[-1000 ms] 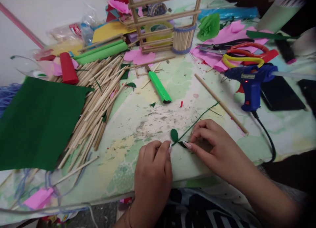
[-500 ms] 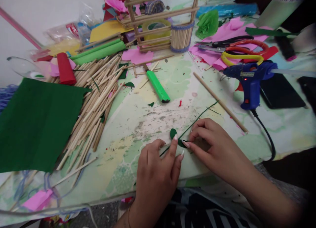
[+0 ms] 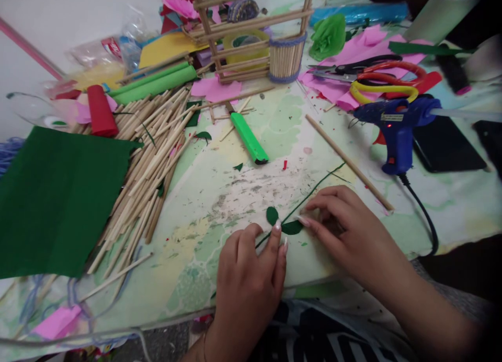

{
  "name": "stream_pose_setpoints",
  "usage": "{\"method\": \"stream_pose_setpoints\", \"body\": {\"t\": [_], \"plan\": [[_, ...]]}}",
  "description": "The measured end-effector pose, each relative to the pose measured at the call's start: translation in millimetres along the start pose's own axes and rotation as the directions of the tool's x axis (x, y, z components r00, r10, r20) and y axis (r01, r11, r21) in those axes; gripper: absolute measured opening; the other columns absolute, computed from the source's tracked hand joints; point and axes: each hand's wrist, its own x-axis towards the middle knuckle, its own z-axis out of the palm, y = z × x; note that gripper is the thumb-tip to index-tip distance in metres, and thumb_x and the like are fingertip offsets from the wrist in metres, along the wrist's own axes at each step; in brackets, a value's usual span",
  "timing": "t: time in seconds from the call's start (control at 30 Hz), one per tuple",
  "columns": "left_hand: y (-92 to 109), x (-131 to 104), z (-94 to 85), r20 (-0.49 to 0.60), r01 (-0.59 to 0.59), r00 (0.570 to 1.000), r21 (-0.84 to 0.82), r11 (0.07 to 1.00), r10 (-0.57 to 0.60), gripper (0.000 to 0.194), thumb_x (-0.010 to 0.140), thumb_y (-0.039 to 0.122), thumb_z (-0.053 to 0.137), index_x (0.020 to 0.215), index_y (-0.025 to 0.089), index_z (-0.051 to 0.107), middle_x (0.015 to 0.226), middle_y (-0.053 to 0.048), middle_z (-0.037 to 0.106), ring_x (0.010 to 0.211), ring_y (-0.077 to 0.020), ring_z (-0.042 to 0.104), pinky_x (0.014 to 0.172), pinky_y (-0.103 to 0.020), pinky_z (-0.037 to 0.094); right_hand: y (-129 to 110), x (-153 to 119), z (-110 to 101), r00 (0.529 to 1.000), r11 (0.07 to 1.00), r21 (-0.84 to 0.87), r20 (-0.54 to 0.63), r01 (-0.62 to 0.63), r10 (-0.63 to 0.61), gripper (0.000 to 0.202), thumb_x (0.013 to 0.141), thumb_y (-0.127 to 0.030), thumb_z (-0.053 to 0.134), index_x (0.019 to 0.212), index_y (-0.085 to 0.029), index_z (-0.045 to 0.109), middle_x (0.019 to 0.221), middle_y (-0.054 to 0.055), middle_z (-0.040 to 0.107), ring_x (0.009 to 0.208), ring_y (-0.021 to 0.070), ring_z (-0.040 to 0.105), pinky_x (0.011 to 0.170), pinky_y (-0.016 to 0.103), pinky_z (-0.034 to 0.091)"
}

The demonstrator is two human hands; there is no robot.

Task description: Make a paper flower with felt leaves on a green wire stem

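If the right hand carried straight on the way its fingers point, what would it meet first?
Most likely the lower green leaf, right by the thumb tip of the right hand; whether they touch is unclear.

A thin dark-green stem (image 3: 309, 194) lies slantwise in the lower middle of the frame, running up to the right. A small rounded leaf (image 3: 272, 215) sits at its upper left; a longer pointed leaf (image 3: 292, 227), equally dark green, lies nearly level at its lower right.
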Motion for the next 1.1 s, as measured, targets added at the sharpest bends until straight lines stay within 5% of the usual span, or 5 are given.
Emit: {"method": "stream_pose_setpoints", "body": {"t": [0.17, 0.33, 0.77, 0.97, 1.1], "plan": [[0, 0, -0.4, -0.010, -0.008, 1.000, 0.016, 1.000, 0.008, 0.026, 0.091, 0.022, 0.057, 0.111, 0.014, 0.072, 0.100, -0.012, 0.057, 0.089, -0.0259, 0.051, 0.077, -0.040, 0.047, 3, -14, -8, 0.975, 0.974, -0.162, -0.129, 0.158, -0.179, 0.018, 0.090, -0.016, 0.054, 0.107, -0.020, 0.059, 0.101, 0.010, 0.058, 0.091, 0.0228, 0.059, 0.080, 0.040, 0.053], [1, 0, 0.6, -0.022, -0.015, 1.000, 0.029, 0.999, 0.015, 0.025, 0.091, 0.020, 0.057, 0.110, 0.014, 0.072, 0.100, -0.013, 0.057, 0.090, -0.0266, 0.051, 0.078, -0.041, 0.047, 7, -28, -7, 0.903, 0.880, -0.203, 0.092, 0.429, -0.419, 0.037, 0.090, -0.011, 0.053, 0.126, -0.019, 0.054, 0.127, 0.012, 0.061, 0.119, 0.0274, 0.052, 0.098, 0.047, 0.048], [1, 1, -0.3, -0.013, -0.028, 1.000, 0.020, 0.999, 0.028, 0.025, 0.090, 0.019, 0.058, 0.110, 0.013, 0.072, 0.099, -0.013, 0.058, 0.089, -0.0267, 0.051, 0.077, -0.041, 0.047, 17, -23, -22, 0.933, 0.899, -0.323, -0.106, 0.294, -0.344, 0.019, 0.083, -0.014, 0.062, 0.100, -0.022, 0.067, 0.123, 0.014, 0.061, 0.111, 0.0332, 0.056, 0.098, 0.058, 0.045], [1, 1, -0.4, -0.011, -0.023, 1.000, 0.030, 0.999, 0.023, 0.025, 0.090, 0.019, 0.058, 0.109, 0.013, 0.073, 0.098, -0.013, 0.058, 0.087, -0.0262, 0.050, 0.076, -0.040, 0.046, 13, -25, -14, 0.893, 0.846, -0.285, 0.108, 0.450, -0.438, 0.031, 0.087, -0.017, 0.059, 0.118, -0.019, 0.064, 0.134, 0.012, 0.060, 0.122, 0.0317, 0.052, 0.097, 0.051, 0.049], [1, 2, 0.4, -0.013, -0.026, 1.000, 0.023, 0.999, 0.027, 0.025, 0.090, 0.019, 0.057, 0.108, 0.013, 0.074, 0.097, -0.013, 0.058, 0.087, -0.0263, 0.051, 0.075, -0.040, 0.046, 19, -22, -21, 0.930, 0.896, -0.323, -0.101, 0.306, -0.354, 0.020, 0.087, -0.013, 0.058, 0.104, -0.019, 0.066, 0.125, 0.014, 0.063, 0.115, 0.0322, 0.055, 0.098, 0.056, 0.045]]}}
